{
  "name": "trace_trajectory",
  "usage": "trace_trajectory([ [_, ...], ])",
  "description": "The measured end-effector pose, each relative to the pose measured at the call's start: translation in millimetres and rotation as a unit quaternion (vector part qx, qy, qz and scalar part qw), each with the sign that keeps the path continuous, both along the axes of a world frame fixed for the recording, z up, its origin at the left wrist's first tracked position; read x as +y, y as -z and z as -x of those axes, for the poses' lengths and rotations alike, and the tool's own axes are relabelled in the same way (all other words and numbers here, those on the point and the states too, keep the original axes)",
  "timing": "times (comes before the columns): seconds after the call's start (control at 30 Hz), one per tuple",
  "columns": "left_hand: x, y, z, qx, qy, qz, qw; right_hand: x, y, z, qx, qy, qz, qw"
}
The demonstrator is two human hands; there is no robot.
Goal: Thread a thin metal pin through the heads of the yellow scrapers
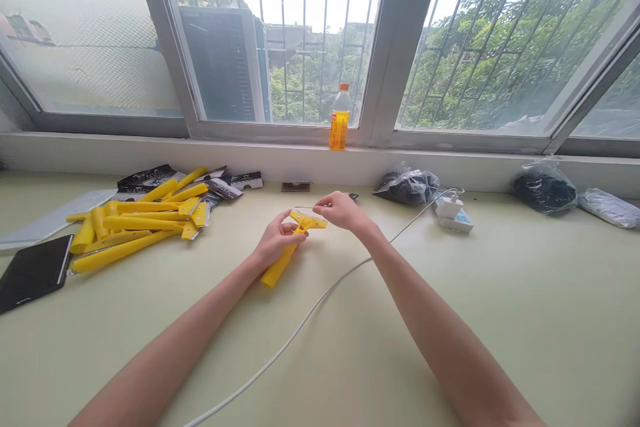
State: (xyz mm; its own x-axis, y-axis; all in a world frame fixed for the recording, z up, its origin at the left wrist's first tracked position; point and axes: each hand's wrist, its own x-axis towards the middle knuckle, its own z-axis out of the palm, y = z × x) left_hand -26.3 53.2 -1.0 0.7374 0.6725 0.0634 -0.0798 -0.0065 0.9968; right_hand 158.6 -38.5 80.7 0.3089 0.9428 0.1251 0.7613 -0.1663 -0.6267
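A yellow scraper [284, 263] with a wide head and a thick handle is held over the middle of the table, its handle slanting down to the left. My left hand [278, 237] is closed around it just below the head. At the right end of the head, my right hand [342, 211] pinches a thin, dark, rod-like piece that lies along the top edge of the head. Whether this piece touches the head I cannot tell. Several more yellow scrapers [145, 221] lie in a pile on the left.
A white cable [320, 299] crosses the table [525, 320] to a white charger [450, 204]. Black cards [150, 177] and a black tablet [37, 272] lie left. Bags of dark items [407, 187] stand at the back. An orange-capped bottle [339, 121] stands on the sill.
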Motion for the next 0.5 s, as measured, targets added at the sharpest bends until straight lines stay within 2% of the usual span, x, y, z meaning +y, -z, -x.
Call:
trace_trajectory([
  [0.5,-3.2,-3.5,1.8,0.001,-0.025,-0.010,1.000,-6.7,-7.9,-7.3,0.026,-0.029,0.034,0.999],
])
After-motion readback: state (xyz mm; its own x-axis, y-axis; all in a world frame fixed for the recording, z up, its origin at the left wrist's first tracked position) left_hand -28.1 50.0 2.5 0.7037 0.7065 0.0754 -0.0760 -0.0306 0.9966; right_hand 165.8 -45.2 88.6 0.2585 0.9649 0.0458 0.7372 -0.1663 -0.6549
